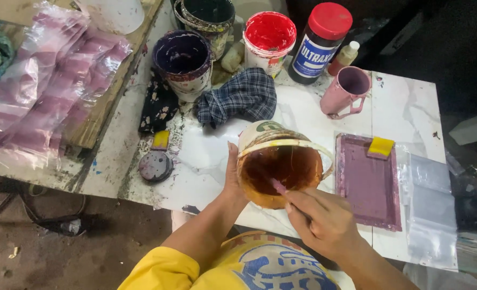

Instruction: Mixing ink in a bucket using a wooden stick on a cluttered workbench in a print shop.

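A white marbled surface (405,107), smeared with paint stains, is standing over a dark, dirty floor. Near the surface's front edge a tilted tub (278,164) is showing its brown-orange inside to the camera. The left hand (232,174) is gripping the tub's left wall, its fingers wrapping round the far side out of sight, so how tightly they are closing cannot be told beyond the thumb pressing on the rim. The right hand (324,220) is hovering at the tub's lower right edge, its fingers (297,204) pinching together on a thin pink stick (279,186) whose tip is reaching inside the tub.

Just right of the tub a purple tray (367,185) is lying flat with a yellow sponge (380,146) on its far corner. Behind the tub a checked cloth (244,96) is bunching up, and beyond it a purple bucket (183,62), a red bucket (269,37) and a dark bottle (319,45) with a red cap are standing. A pink mug (347,90) is sitting right of the bottle, behind the tray. Far left of the tub, plastic bags (50,80) are piling on a wooden board. A round lid (155,165) is lying left of the tub.
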